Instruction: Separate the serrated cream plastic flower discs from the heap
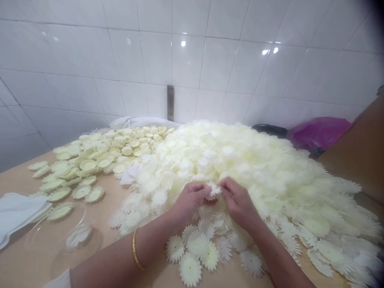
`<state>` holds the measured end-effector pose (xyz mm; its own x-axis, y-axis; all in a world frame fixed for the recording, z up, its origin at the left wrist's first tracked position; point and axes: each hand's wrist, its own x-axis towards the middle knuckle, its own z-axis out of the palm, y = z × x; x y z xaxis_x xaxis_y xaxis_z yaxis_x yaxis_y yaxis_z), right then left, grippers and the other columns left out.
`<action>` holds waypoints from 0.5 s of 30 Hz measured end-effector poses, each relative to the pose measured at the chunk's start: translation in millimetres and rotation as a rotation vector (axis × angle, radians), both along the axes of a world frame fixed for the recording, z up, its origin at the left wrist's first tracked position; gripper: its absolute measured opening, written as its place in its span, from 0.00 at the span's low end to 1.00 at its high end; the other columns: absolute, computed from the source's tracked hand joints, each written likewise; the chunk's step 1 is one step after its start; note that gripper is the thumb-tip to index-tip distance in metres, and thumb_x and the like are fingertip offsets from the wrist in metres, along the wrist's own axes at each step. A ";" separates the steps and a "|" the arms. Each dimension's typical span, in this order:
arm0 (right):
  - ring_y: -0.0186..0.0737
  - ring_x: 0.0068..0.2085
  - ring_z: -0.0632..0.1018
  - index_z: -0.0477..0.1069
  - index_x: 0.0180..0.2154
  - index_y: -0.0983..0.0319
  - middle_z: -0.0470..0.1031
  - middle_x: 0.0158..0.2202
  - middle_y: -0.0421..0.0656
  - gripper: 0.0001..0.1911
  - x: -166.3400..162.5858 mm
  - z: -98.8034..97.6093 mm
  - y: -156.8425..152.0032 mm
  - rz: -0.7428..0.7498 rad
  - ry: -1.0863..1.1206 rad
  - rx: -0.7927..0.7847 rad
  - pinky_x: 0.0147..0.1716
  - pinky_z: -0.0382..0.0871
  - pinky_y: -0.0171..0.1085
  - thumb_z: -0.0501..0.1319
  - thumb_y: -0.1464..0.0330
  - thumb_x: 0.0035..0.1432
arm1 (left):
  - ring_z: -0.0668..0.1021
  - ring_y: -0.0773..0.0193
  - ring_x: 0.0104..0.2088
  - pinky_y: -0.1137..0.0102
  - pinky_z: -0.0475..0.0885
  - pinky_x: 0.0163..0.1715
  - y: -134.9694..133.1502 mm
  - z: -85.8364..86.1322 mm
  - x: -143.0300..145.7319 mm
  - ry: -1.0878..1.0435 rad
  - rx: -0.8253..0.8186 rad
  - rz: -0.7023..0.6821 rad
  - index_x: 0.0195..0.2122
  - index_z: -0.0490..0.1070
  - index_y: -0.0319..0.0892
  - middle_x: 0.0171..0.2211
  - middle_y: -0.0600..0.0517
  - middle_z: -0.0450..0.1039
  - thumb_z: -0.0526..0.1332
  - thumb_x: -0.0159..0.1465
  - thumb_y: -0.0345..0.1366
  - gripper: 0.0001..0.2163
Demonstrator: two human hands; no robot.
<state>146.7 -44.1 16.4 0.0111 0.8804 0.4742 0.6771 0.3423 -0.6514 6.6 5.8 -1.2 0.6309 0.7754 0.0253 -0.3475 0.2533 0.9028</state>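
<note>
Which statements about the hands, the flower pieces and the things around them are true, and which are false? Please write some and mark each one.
1. The left hand and the right hand both pinch one white flower piece. True.
2. The gold bangle is on the right wrist. False: it is on the left wrist.
3. The big pile of white pieces lies just behind the hands. True.
4. The bag at the far right is blue. False: it is pink.
5. The wall is covered with white tiles. True.
</note>
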 end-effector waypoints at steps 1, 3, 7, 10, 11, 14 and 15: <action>0.35 0.27 0.67 0.62 0.27 0.61 0.65 0.25 0.40 0.08 0.4 0.2 0.0 -0.005 0.024 -0.015 0.27 0.59 0.34 0.48 0.69 0.58 | 0.72 0.68 0.27 0.67 0.69 0.34 0.2 0.1 -0.3 -0.001 0.009 -0.002 0.23 0.70 0.36 0.24 0.51 0.68 0.64 0.52 0.39 0.10; 0.35 0.27 0.67 0.61 0.27 0.61 0.64 0.24 0.39 0.08 1.3 0.3 0.3 -0.023 0.058 -0.023 0.27 0.59 0.34 0.49 0.69 0.57 | 0.72 0.67 0.27 0.66 0.69 0.35 0.5 0.1 -0.8 0.006 0.029 -0.002 0.23 0.69 0.36 0.23 0.52 0.68 0.64 0.51 0.39 0.10; 0.34 0.25 0.64 0.60 0.26 0.61 0.62 0.22 0.38 0.08 3.2 -1.0 1.3 -0.074 0.134 -0.005 0.25 0.58 0.33 0.50 0.67 0.56 | 0.72 0.68 0.26 0.66 0.69 0.35 -0.2 0.1 -0.8 0.020 0.077 0.006 0.22 0.67 0.36 0.21 0.53 0.67 0.64 0.52 0.40 0.12; 0.34 0.25 0.63 0.60 0.26 0.61 0.61 0.22 0.37 0.09 3.7 -1.3 1.5 -0.061 0.207 -0.034 0.25 0.58 0.32 0.50 0.65 0.56 | 0.72 0.68 0.26 0.67 0.69 0.34 -1.6 1.3 -0.6 0.042 0.106 0.021 0.22 0.68 0.36 0.21 0.53 0.67 0.63 0.52 0.41 0.12; 0.34 0.25 0.63 0.60 0.26 0.61 0.61 0.22 0.37 0.09 3.6 -1.0 1.4 -0.050 0.223 -0.046 0.25 0.58 0.32 0.50 0.65 0.56 | 0.72 0.68 0.26 0.67 0.69 0.34 -2.0 1.9 -0.7 0.051 0.116 0.031 0.22 0.68 0.37 0.21 0.53 0.67 0.63 0.52 0.42 0.12; 0.33 0.25 0.63 0.60 0.25 0.61 0.60 0.22 0.37 0.10 2.4 1.1 0.7 -0.019 0.243 -0.084 0.25 0.58 0.32 0.51 0.64 0.56 | 0.71 0.68 0.26 0.68 0.68 0.34 -3.1 3.1 -1.1 0.077 0.157 0.068 0.22 0.67 0.37 0.20 0.53 0.66 0.62 0.53 0.41 0.12; 0.34 0.25 0.63 0.61 0.25 0.61 0.61 0.22 0.37 0.10 1.8 2.1 0.4 -0.010 0.245 -0.093 0.25 0.58 0.32 0.51 0.64 0.56 | 0.71 0.68 0.25 0.69 0.68 0.33 -3.4 3.3 -1.2 0.085 0.167 0.079 0.22 0.67 0.37 0.20 0.53 0.66 0.62 0.53 0.41 0.12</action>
<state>148.5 -43.7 18.5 0.1249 0.9192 0.3735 0.4985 0.2673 -0.8246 5.4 2.4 2.1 0.5737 0.8120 0.1072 -0.2813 0.0724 0.9569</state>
